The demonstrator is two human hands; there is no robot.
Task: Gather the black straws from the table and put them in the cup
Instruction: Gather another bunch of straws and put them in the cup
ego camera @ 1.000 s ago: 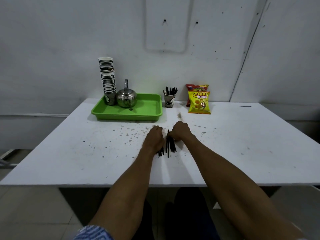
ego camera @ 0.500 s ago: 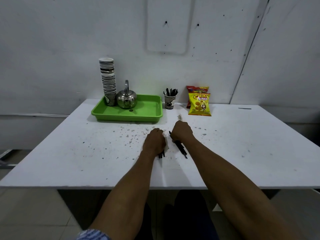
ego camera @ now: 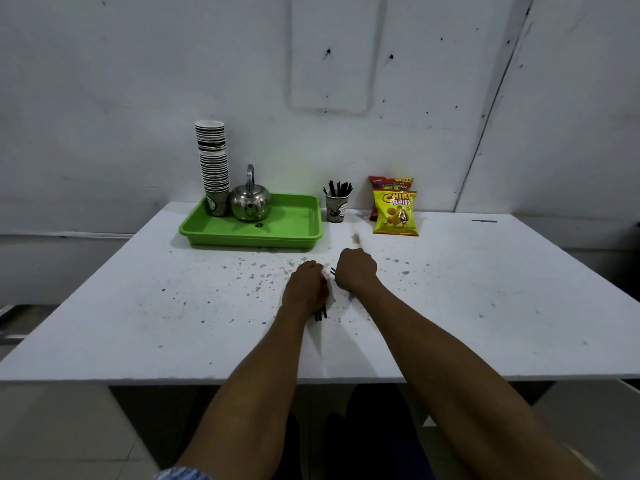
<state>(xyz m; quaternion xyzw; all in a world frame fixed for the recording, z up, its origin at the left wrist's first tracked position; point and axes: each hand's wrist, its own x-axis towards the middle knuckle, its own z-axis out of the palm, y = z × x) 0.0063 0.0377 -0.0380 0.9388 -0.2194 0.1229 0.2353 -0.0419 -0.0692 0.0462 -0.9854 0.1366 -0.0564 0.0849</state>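
White table (ego camera: 138, 306), hands hiding black straws (ego camera: 320, 312)

Dim, flat, even light, soft shadows, wide-angle bending at edges.

Shiny metal kettle (ego camera: 250, 201), glossy plastic tray (ego camera: 249, 236)

A white counter (ego camera: 485, 306), speckled with dark flecks toward its middle, stands against the wall. Along its far edge, left of centre, sits a green tray (ego camera: 277, 233). Just beside the tray's right end stands a paper cup (ego camera: 336, 211). Right of the cup, two snack packets (ego camera: 394, 213) lean upright, the yellow one in front. Black straws (ego camera: 321, 313) lie near the counter's middle, partly hidden.
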